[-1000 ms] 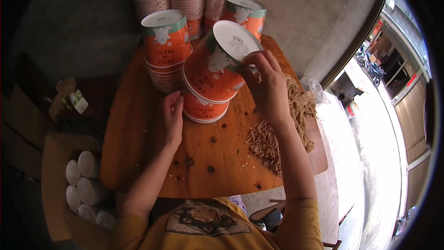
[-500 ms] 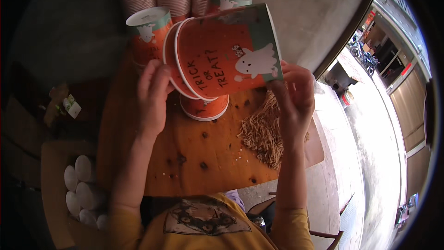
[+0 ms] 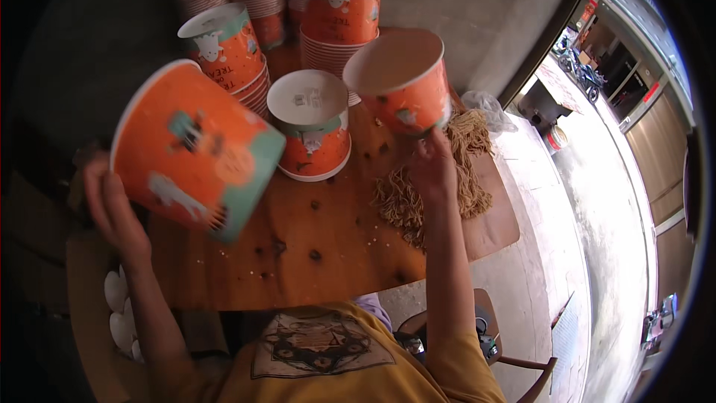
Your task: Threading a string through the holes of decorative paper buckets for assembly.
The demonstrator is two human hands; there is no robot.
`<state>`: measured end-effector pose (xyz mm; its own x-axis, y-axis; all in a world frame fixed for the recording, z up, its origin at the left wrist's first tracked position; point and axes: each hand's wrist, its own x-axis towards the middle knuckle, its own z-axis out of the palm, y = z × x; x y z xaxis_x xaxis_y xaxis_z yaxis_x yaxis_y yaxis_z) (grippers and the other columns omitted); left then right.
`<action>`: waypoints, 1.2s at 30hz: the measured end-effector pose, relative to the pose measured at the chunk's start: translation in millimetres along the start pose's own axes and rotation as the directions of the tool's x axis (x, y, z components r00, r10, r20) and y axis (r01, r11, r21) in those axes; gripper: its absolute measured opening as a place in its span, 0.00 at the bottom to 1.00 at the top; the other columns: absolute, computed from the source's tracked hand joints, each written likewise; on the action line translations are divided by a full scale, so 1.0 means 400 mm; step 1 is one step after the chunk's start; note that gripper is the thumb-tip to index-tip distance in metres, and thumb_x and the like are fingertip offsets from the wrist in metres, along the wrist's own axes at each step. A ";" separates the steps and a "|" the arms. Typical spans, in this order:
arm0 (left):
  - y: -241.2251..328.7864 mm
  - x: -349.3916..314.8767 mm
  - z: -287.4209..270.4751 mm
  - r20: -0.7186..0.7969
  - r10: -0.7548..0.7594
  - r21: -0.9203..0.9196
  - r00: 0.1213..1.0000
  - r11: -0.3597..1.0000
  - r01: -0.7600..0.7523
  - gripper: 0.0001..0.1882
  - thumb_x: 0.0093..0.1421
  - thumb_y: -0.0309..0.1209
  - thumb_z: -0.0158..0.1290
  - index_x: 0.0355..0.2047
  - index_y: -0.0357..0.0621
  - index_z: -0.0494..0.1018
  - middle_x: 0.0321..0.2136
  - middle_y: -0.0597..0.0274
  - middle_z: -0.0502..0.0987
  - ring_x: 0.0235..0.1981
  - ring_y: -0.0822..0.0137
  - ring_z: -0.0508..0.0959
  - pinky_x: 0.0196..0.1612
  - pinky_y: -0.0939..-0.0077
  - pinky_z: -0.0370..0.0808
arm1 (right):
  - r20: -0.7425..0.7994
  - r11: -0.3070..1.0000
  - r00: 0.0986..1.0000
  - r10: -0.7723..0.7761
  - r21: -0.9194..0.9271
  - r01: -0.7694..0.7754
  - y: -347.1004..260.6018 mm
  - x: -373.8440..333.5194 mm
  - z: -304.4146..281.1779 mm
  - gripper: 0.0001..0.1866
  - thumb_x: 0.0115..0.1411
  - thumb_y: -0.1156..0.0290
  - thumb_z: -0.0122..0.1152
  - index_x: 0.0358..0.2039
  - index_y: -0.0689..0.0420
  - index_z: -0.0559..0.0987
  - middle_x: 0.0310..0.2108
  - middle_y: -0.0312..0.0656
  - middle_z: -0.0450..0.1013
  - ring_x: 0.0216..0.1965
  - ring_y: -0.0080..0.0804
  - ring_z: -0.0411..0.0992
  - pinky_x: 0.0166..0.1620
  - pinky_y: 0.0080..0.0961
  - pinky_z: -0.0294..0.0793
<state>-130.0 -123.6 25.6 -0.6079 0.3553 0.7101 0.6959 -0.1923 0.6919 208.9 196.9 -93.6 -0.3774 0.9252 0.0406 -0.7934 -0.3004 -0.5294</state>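
A large orange paper bucket (image 3: 195,158) is gripped by the left hand (image 3: 112,209) — a second orange bucket (image 3: 399,82) is held up by the right hand (image 3: 432,168) — above the wooden table (image 3: 328,254) beside a heap of noodles (image 3: 440,179).

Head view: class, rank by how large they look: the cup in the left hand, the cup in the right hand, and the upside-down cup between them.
1. Left-hand cup, largest, though nearest the camera.
2. Right-hand cup.
3. Upside-down cup, close to the second; unsure.
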 end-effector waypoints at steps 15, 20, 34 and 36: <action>0.014 -0.170 0.172 0.693 0.598 -0.076 0.403 0.616 -0.784 0.15 0.48 0.22 0.55 0.36 0.39 0.65 0.37 0.53 0.70 0.31 0.56 0.75 0.33 0.65 0.76 | -0.227 0.849 0.932 0.283 -0.393 -0.353 -0.021 0.000 -0.034 0.15 0.68 0.73 0.48 0.53 0.62 0.71 0.51 0.48 0.71 0.50 0.42 0.73 0.54 0.37 0.76; -0.007 -0.190 0.185 0.707 0.597 -0.128 0.379 0.635 -0.762 0.16 0.47 0.22 0.55 0.37 0.38 0.65 0.38 0.53 0.70 0.34 0.56 0.75 0.36 0.63 0.77 | -0.156 0.606 0.976 0.151 -0.765 -0.216 -0.069 -0.122 0.112 0.10 0.66 0.71 0.51 0.43 0.63 0.75 0.39 0.44 0.76 0.38 0.40 0.77 0.44 0.34 0.78; -0.003 -0.199 0.188 0.686 0.591 -0.147 0.423 0.682 -0.716 0.16 0.48 0.23 0.56 0.38 0.38 0.66 0.38 0.52 0.70 0.34 0.53 0.75 0.38 0.59 0.76 | 0.380 -0.725 0.924 -0.041 -0.648 0.234 -0.031 -0.113 0.030 0.07 0.56 0.67 0.58 0.30 0.57 0.79 0.31 0.45 0.74 0.37 0.48 0.74 0.40 0.43 0.74; -0.003 -0.199 0.188 0.689 0.586 -0.149 0.426 0.690 -0.708 0.17 0.48 0.23 0.57 0.39 0.39 0.67 0.40 0.52 0.71 0.35 0.54 0.76 0.39 0.60 0.76 | 0.370 -0.655 0.926 -0.074 -0.718 0.235 -0.032 -0.124 0.040 0.06 0.56 0.68 0.59 0.30 0.56 0.79 0.31 0.45 0.74 0.36 0.46 0.75 0.39 0.41 0.74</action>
<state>-53.7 -82.8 -41.5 0.4122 0.6692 0.6183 0.8538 -0.5205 -0.0059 230.1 151.1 -75.2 -0.4674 0.7930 0.3907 0.7742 0.5805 -0.2520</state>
